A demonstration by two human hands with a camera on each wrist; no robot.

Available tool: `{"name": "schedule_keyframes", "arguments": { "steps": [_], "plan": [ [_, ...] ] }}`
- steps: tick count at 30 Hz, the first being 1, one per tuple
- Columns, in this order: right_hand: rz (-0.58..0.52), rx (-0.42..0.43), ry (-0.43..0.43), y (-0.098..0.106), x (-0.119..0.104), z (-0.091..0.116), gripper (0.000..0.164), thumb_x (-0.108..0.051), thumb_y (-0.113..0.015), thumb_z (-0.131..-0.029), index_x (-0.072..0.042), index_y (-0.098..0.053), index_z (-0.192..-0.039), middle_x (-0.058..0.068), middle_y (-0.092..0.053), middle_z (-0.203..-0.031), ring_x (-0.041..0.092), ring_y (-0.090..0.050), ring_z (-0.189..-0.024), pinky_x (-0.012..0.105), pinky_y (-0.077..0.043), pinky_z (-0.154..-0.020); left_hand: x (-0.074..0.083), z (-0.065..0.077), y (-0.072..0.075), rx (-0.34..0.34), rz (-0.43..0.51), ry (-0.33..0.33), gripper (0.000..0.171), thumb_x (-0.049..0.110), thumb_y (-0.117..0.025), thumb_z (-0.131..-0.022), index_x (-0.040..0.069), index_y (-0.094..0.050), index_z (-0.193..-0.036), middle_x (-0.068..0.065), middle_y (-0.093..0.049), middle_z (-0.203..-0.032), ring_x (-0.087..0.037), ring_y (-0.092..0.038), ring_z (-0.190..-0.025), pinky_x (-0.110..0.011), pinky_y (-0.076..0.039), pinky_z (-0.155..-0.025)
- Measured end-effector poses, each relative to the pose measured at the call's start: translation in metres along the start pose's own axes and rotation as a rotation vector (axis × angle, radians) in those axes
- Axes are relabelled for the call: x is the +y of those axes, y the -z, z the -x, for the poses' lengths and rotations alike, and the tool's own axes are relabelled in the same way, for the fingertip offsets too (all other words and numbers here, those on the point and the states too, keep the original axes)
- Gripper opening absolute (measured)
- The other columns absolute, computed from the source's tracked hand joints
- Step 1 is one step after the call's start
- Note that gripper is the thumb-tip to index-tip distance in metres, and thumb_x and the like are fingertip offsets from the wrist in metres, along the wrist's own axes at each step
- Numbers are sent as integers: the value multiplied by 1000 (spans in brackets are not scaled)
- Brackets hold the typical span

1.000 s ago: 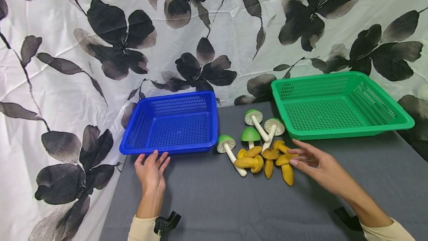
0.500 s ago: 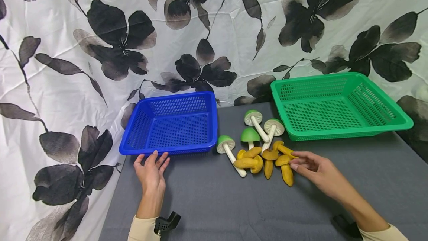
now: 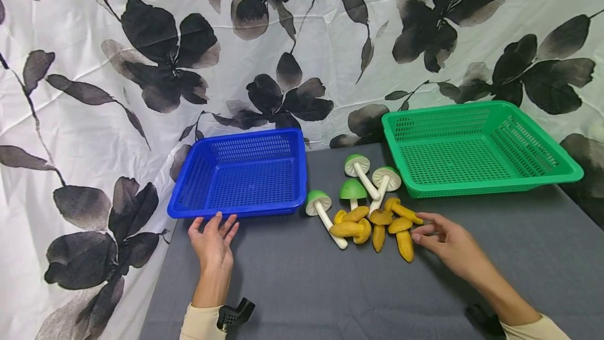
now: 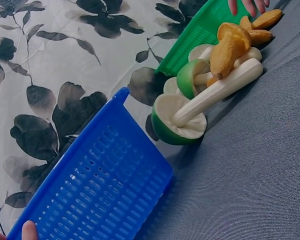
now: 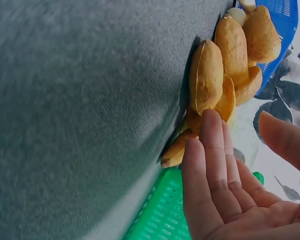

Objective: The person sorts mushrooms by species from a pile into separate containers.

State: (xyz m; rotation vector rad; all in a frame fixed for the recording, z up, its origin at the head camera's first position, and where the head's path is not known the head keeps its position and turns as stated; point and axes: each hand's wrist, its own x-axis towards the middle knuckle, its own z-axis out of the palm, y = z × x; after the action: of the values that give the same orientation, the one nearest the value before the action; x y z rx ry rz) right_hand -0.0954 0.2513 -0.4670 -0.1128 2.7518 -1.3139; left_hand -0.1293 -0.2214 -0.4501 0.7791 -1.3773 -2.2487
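Observation:
My left hand [image 3: 214, 245] touches the front rim of the blue basket [image 3: 264, 210], its fingers extended; a fingertip shows against the rim in the left wrist view. My right hand [image 3: 448, 243] hovers just right of the yellow mushrooms, fingers loosely bent and thumb apart in the right wrist view, gripping nothing. Nearest to it are a yellow mushroom [image 3: 405, 245] with its stem toward me and another yellow mushroom [image 3: 408, 214] whose stem points right at the fingertips. Whether a fingertip touches them I cannot tell. Green-capped mushrooms [image 3: 353, 190] with white stems lie behind and left.
A green basket [image 3: 495, 187] stands at the back right, nothing inside it. The blue basket holds nothing either. The mushrooms lie in a loose pile between the two baskets on a grey cloth [image 3: 330, 298]. Behind hangs a floral curtain [image 3: 264, 56].
My right hand has drawn slightly toward me, and its index finger has come down from beside the green basket to the yellow stem's tip. My left hand and the mushrooms look unmoved.

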Motion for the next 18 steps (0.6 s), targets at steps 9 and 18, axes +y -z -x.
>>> {"name": "schedule_keyframes", "arguments": {
  "steps": [9, 18],
  "plan": [
    [49, -12, 40, -7, 2, -7, 59, -16, -74, -94, -6, -50, -147, 8, -74, -107, 19, -71, -86, 24, -51, -60, -1, -1, 1, -5, 8, -10, 53, 12, -59, -103, 15, -21, -138, -10, -46, -120, -30, -74, -100, -44, -61, -85],
    [94, -34, -2, -15, 6, -15, 67, -23, -78, -91, -2, -48, -147, 10, -74, -104, 16, -68, -81, 26, -49, -58, -3, 0, 3, -4, -17, -20, 56, 14, -60, -103, 16, -19, -141, -10, -47, -122, -26, -74, -97, -44, -61, -88]
  ]
}}
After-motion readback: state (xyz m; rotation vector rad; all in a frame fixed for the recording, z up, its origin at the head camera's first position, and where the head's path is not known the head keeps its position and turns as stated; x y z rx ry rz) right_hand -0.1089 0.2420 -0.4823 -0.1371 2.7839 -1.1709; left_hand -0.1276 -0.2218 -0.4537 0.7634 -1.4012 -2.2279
